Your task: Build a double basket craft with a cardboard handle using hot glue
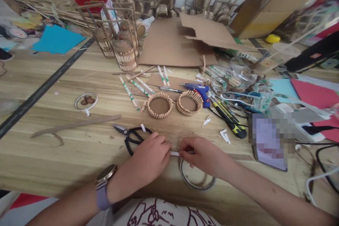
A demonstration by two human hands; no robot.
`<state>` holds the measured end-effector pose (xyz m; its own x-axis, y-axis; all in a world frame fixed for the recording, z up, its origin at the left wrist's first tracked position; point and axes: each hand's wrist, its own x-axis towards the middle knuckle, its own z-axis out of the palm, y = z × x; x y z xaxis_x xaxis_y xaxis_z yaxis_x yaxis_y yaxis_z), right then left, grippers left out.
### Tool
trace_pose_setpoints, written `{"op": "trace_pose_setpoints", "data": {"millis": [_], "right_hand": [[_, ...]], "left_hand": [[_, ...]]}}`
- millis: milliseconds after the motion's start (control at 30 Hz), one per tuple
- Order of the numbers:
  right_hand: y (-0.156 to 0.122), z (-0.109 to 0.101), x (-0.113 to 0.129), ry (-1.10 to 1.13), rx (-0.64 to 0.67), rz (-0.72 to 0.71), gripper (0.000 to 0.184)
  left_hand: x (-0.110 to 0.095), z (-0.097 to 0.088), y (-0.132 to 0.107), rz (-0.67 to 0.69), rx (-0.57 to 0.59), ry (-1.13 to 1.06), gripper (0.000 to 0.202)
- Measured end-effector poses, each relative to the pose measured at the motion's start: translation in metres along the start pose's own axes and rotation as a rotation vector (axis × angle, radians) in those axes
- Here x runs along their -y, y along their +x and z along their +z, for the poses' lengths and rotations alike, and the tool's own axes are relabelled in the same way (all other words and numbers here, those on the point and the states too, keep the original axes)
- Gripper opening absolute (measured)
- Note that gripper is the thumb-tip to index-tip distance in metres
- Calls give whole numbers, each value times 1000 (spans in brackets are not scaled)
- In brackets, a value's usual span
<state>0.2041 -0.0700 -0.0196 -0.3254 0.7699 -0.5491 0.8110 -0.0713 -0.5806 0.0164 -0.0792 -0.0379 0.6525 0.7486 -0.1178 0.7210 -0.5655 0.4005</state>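
My left hand (151, 155) and my right hand (202, 154) meet near the table's front edge, both pinching a small white strip (174, 153) stretched between their fingertips. A thin tape ring (197, 178) lies on the wood partly under my right hand. Black scissors (130, 135) lie just beyond my left hand. Farther out sit two round baskets of small sticks (159, 105) (189, 102), side by side. A watch is on my left wrist.
A blue glue gun (199, 90), yellow-black cutter (230, 119), phone (268, 143) and cables crowd the right. Cardboard sheets (172, 42), stick lanterns (124, 51) and bamboo strips fill the back. A tape roll with brown bits (86, 101) and a long strip (75, 125) lie left.
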Motion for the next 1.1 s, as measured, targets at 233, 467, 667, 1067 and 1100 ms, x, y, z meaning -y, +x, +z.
{"op": "trace_pose_setpoints", "data": {"millis": [233,467,667,1067,1100], "right_hand": [[-11,0,5,-37,-58,1,13],[-35,21,6,-290,-357,-198,13],[-50,38,4,-597,-685,-540,26],[-74,25,-3,-749,-505,-633,27],[-76,24,-3,-753,-499,-638,26]], "left_hand": [[-2,-3,10,-100,51,-234,19],[-4,-2,11,-229,-33,-541,14],[-14,-5,7,-276,-58,-686,13],[-30,-9,5,-335,12,-705,13],[-30,-9,5,-333,1,-699,13]]}}
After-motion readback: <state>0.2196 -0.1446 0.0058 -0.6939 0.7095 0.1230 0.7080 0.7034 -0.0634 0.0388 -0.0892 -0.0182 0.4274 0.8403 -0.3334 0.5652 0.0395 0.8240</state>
